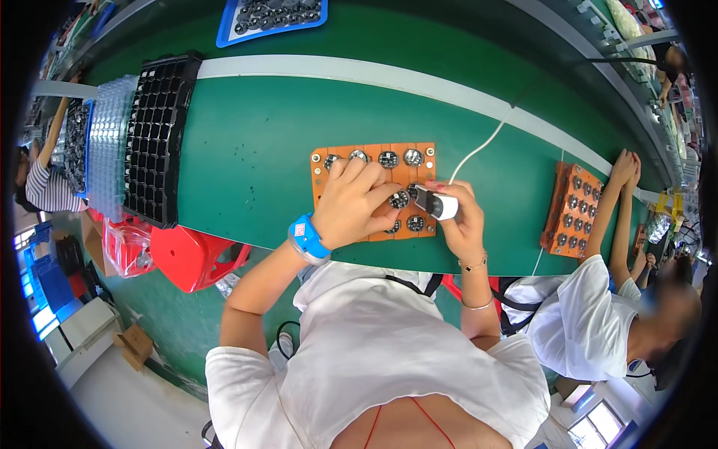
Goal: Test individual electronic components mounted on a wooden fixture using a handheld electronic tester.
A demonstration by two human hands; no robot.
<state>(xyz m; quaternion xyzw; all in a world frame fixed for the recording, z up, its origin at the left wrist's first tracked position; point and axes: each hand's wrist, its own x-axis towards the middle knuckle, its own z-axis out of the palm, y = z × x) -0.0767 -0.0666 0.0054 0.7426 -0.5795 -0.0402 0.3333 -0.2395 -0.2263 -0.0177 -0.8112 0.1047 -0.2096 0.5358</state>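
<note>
An orange fixture board [320,196] lies on the green table in front of me, with round black-and-silver parts [388,159] seated in its holes. My left hand [351,200], with a blue band at the wrist, reaches over the board's left half. Its fingers pinch one small round part [399,199], tilted above the board. My right hand [465,218] is wrapped round a white-and-black corded hand tool [440,204]. The tool's dark tip points left, close beside the pinched part; whether they touch I cannot tell. My left hand covers some of the seated parts.
A white cord [482,147] runs from the tool to the table's far side. A black compartment tray [155,138] and clear trays [112,146] stand at left. A blue bin [273,16] of parts lies beyond. At right, a co-worker sits by another orange board [561,206]. Red stools [187,258] stand below.
</note>
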